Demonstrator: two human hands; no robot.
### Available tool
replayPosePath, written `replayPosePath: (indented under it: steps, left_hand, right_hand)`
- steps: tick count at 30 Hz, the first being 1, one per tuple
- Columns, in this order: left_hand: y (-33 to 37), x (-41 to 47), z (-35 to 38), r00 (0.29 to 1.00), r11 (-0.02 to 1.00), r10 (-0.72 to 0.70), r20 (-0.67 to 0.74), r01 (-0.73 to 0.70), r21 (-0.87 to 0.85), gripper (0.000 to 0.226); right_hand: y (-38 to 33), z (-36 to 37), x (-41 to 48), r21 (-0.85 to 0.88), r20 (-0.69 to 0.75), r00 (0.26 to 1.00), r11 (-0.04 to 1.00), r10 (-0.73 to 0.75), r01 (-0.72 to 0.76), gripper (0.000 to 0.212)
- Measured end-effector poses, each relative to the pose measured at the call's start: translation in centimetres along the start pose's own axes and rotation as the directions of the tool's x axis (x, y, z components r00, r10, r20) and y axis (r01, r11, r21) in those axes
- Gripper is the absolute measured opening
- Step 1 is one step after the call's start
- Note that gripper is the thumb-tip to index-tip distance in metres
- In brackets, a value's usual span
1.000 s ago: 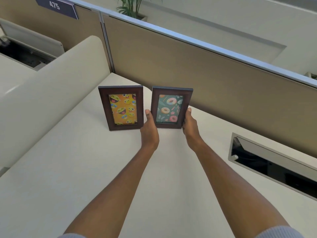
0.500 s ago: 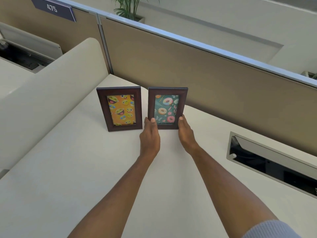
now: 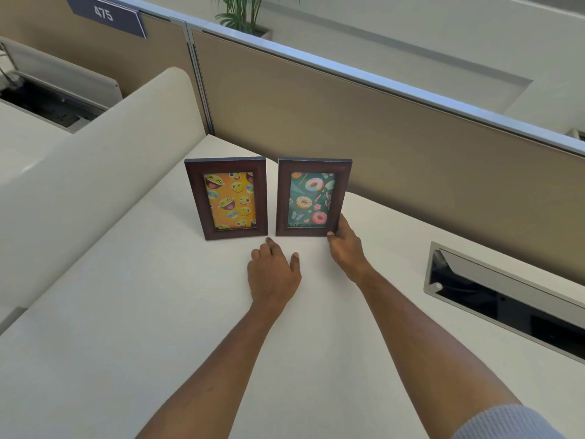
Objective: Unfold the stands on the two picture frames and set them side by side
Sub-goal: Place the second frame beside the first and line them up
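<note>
Left hand (image 3: 273, 274) has let go — fingers now loose, off the donut frame (image 3: 311, 198). Right hand (image 3: 345, 245) still pinches its corner beside the emoji frame (image 3: 229, 198) — nearly done.

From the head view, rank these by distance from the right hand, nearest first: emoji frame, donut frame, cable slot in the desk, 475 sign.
1. donut frame: touching the right hand at its lower right corner.
2. emoji frame: just left of it.
3. cable slot: off to the right in the desk.
4. 475 sign: far top left.
</note>
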State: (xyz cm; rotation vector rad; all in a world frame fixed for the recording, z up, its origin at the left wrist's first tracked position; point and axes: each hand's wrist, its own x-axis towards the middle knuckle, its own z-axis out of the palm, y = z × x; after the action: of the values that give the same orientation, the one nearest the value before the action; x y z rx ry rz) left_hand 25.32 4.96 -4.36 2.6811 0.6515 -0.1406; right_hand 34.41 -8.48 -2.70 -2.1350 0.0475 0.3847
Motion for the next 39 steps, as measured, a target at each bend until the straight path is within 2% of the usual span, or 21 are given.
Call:
replayPosePath:
  steps: [12, 39]
  left_hand:
    - [-0.6, 1.0, 0.2, 0.995, 0.978, 0.099, 0.031, -0.103, 0.182, 0.08]
    - [-0.6, 1.6, 0.5, 0.988, 0.964, 0.137, 0.066, -0.148, 0.22, 0.083]
  right_hand:
    - [-0.5, 0.8, -0.8, -0.001, 0.036, 0.999, 0.999, -0.033, 0.033, 0.06]
    - [-0.7, 0.7, -0.9, 0.006, 0.044, 0.998, 0.999, -0.037, 0.037, 0.058]
